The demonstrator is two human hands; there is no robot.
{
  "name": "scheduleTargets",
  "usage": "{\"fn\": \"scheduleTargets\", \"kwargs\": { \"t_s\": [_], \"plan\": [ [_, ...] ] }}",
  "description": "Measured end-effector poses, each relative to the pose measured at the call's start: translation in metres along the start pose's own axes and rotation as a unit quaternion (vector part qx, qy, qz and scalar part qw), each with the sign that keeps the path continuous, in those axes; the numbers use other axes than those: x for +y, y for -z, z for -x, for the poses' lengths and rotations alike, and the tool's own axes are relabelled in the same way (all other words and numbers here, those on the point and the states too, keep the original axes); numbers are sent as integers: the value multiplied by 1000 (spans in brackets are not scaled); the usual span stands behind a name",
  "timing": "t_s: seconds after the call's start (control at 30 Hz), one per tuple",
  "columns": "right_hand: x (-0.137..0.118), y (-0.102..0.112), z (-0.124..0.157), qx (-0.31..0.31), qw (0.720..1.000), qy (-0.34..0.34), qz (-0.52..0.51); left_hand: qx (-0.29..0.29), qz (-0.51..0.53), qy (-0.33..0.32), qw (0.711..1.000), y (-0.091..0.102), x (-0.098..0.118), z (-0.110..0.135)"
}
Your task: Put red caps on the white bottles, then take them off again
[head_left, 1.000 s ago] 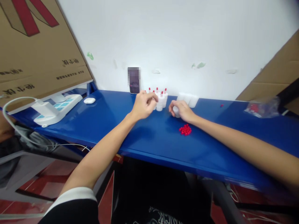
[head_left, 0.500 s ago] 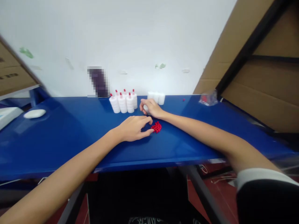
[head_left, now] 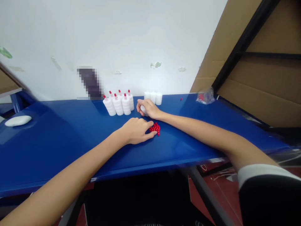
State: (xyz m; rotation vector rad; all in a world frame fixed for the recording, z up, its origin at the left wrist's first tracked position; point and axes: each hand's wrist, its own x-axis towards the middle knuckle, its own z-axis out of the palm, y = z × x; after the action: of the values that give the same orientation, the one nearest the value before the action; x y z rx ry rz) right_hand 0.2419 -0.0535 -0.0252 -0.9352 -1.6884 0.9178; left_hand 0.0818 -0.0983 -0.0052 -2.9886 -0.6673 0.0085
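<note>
My left hand (head_left: 138,131) rests on the blue table at a small pile of red caps (head_left: 155,127). Its thumb and forefinger are apart on either side of the near part of the pile, with nothing seen gripped between them. Just beyond, my right hand (head_left: 151,109) is wrapped round a white bottle (head_left: 143,109), mostly hidden by the fingers; its top cannot be seen. To the left stand several white bottles (head_left: 118,106) with red-tipped nozzles. Behind my right hand are a few white bottles (head_left: 159,98) with no red tips showing.
A clear plastic bag (head_left: 206,96) with red pieces lies at the back right, a single red cap (head_left: 181,99) to its left. On the left of the table (head_left: 70,138) lies a white oval object (head_left: 18,121). A white wall and cardboard (head_left: 258,91) border the table.
The view has shifted slightly to the right. My left thumb and forefinger have come further over the red caps, which lie more spread out. My right hand still holds the bottle.
</note>
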Motion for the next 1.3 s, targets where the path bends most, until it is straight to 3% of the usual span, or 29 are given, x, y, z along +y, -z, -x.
{"fn": "scheduleTargets", "kwargs": {
  "t_s": [0.67, 0.97, 1.3],
  "plan": [
    [-4, -1, 4, 18, 1000, -5, 3, 9, -4, 11, 1000, 0, 5, -2],
    [-5, -1, 4, 23, 1000, -11, 5, 44, -7, 32, 999, -4, 8, -4],
    [-5, -1, 5, 13, 1000, 3, 23, 63, 11, 3, 998, -9, 6, -5]
  ]
}}
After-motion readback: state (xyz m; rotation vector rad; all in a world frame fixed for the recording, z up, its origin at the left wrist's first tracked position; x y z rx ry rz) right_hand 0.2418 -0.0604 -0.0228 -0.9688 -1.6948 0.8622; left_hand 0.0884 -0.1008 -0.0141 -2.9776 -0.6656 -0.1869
